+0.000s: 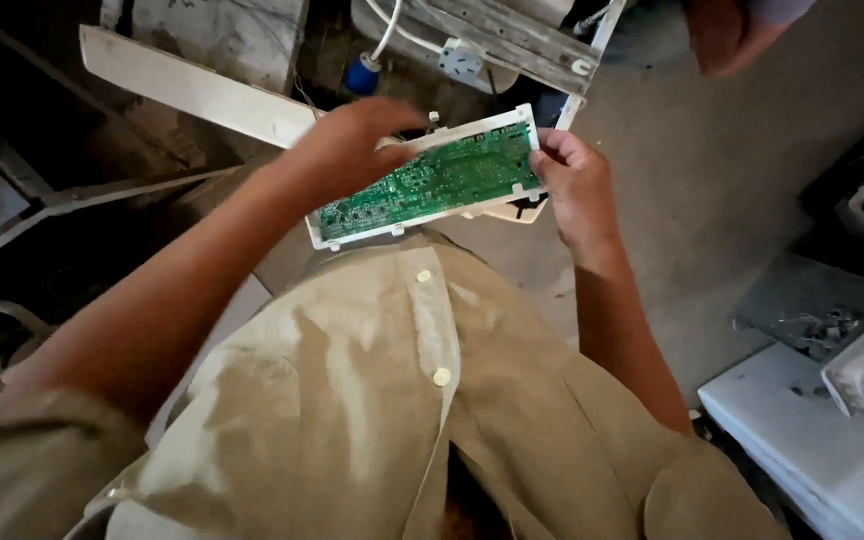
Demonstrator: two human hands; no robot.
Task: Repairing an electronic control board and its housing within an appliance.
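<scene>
A long green circuit board [432,180] set in a white plastic frame is held up in front of my chest, solder side towards me. My left hand [347,150] grips its upper left edge, fingers curled over the top. My right hand [577,185] clasps the right end, thumb on the board's face. The board tilts up to the right. Below it, my tan buttoned shirt fills the lower view.
A white panel strip [192,90] and a slatted white cover [512,40] with a white cable and socket lie on the concrete floor ahead. A white appliance lid [812,430] with loose screws sits at right. Another person's foot [732,30] shows at the top.
</scene>
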